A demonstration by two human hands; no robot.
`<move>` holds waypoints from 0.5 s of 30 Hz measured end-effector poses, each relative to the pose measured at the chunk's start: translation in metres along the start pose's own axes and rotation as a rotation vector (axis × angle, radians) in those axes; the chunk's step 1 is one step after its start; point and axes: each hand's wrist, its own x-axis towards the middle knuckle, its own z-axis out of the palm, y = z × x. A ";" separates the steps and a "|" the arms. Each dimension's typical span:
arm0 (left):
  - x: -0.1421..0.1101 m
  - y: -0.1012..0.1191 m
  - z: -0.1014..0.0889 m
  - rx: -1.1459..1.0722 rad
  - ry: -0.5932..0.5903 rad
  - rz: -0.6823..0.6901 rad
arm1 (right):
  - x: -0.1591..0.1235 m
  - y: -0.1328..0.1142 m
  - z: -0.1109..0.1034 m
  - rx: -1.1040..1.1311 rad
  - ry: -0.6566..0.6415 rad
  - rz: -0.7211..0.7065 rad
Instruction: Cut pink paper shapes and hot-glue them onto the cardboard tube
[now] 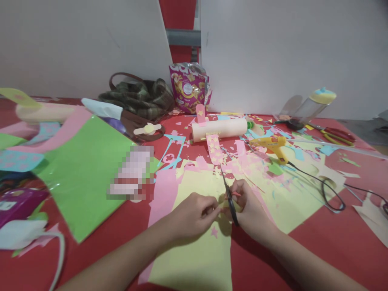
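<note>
My right hand (pixel 253 212) is closed round a pair of scissors (pixel 226 186), whose blades point away toward the far side. A small reddish piece shows by its fingers. My left hand (pixel 194 214) is close beside it, fingertips pinched on what looks like a scrap of yellow paper (pixel 223 203); its outline is mostly hidden. Both hands are above a pale yellow sheet (pixel 194 258), on which a pink paper star (pixel 214 232) lies. Beyond them rests a cream-coloured cylinder (pixel 224 128) with pink strips on it and a green end.
A yellow glue gun (pixel 274 146) with a black cord lies right. Pliers (pixel 338 136) and a clear tube (pixel 313 106) stand farther back. Green sheets (pixel 81 173), a blurred-out object (pixel 131 171) and a white plug (pixel 22 234) are left. A snack bag (pixel 189 87) leans behind; paper scraps litter the red table.
</note>
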 end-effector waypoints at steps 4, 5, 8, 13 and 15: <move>0.002 -0.002 -0.001 -0.121 0.094 -0.092 | 0.002 -0.004 -0.003 0.041 0.037 -0.016; 0.002 -0.003 -0.002 -0.175 0.123 -0.136 | 0.003 -0.005 -0.003 0.080 0.050 -0.027; 0.005 -0.006 -0.004 -0.397 0.232 -0.261 | 0.005 -0.006 -0.005 0.196 0.083 -0.060; 0.009 -0.011 -0.005 -0.684 0.385 -0.348 | 0.001 -0.009 -0.004 0.219 -0.071 -0.020; 0.010 -0.011 -0.005 -0.721 0.429 -0.349 | -0.003 -0.011 -0.004 0.192 -0.192 0.038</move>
